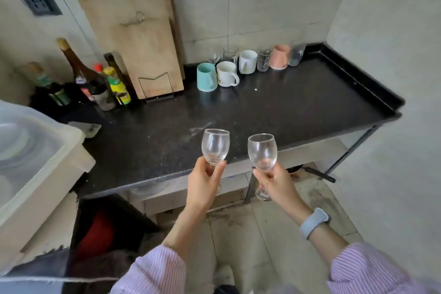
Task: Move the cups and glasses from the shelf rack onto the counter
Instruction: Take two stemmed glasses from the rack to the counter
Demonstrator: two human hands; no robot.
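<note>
At the far left, a pale lidded plastic bin (pixel 35 150) sits beside the black counter (pixel 274 102). Behind it, against the wall, stands a cluster of sauce bottles (pixel 100 81), and just to their right two wooden cutting boards (pixel 140 38) lean upright in a wire stand.

Moving right along the far edge of the counter, you see the cups already set down: a teal mug (pixel 206 77), a white mug (pixel 226 73) touching it, then a second white mug (pixel 247 61), a clear tumbler (pixel 263 59), a pink cup (pixel 280 57) turned upside down, and another clear glass (pixel 296 54) nearest the corner. Two more clear glasses stand behind the mugs, close to the wall.

Near you, your left hand (pixel 205 181) pinches the stem of a left wine glass (pixel 215 145), fingers curled round it just under the bowl, holding it upright over the near edge of the counter. Your right hand (pixel 276 184) grips the stem of a right wine glass (pixel 262 151) the same way, upright, just beside the first and not touching it; its foot hangs below your fingers, off the counter's edge. A pale blue wristband (pixel 314 222) sits on your right wrist.
</note>
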